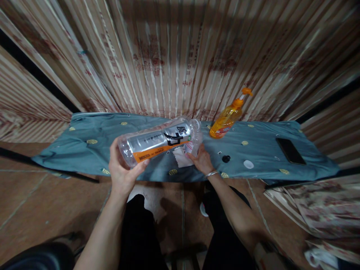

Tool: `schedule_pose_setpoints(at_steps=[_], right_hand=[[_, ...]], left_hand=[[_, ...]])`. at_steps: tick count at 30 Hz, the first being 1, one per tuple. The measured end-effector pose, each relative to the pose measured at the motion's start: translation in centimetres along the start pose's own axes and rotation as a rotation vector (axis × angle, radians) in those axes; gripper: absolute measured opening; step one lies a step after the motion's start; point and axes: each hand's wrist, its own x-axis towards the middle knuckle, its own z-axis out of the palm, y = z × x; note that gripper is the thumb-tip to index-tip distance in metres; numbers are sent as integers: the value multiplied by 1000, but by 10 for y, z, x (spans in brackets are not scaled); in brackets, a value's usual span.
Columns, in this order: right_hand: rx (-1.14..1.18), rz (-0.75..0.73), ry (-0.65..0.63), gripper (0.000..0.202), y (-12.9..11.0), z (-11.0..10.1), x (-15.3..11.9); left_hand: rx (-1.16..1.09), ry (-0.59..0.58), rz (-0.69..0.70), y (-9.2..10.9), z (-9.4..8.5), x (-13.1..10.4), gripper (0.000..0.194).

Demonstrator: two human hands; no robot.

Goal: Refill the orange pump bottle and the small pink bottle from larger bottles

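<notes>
My left hand (122, 178) is wrapped round the base of a large clear plastic bottle (152, 142) with a silver and orange label. The bottle lies tilted in the air, its neck pointing right. My right hand (203, 161) is closed on a smaller clear plastic bottle (197, 139), held close by the large bottle's neck. Part of the small bottle is hidden, and whether the two mouths touch I cannot tell. Below them, a white tissue (181, 159) lies on the cloth. I cannot make out any liquid in the large bottle.
A teal patterned cloth (261, 138) covers the narrow table. An orange pump bottle (226, 120) stands at the back. To the right lie a black cap (225, 159), a white round lid (248, 164) and a dark phone (290, 150). Behind hangs a striped curtain (174, 63).
</notes>
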Motion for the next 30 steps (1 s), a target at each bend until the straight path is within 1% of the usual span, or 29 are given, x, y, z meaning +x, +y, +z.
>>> schedule_pose_setpoints(at_steps=[4,10,15,20,25,30], right_hand=[[15,1,8,54,0,-1,0],[29,-18,41,52,1,1,0],[20,4,20,54,0,1,0],[13,-26,30,56,2,1,0],[-17,-5,25,55,1,0,0],[0,-3,3,51,-1,-2,-1]], left_hand=[[-1,-4,13,1,0,0,94],[8,-13,-3,0,-2,0,95],[1,-5,3,0,-1,0,94],[4,13,13,0,1,0,97],[30,-4,6,-1,-1,0,97],[11,-12,-5,-1,-2,0,99]])
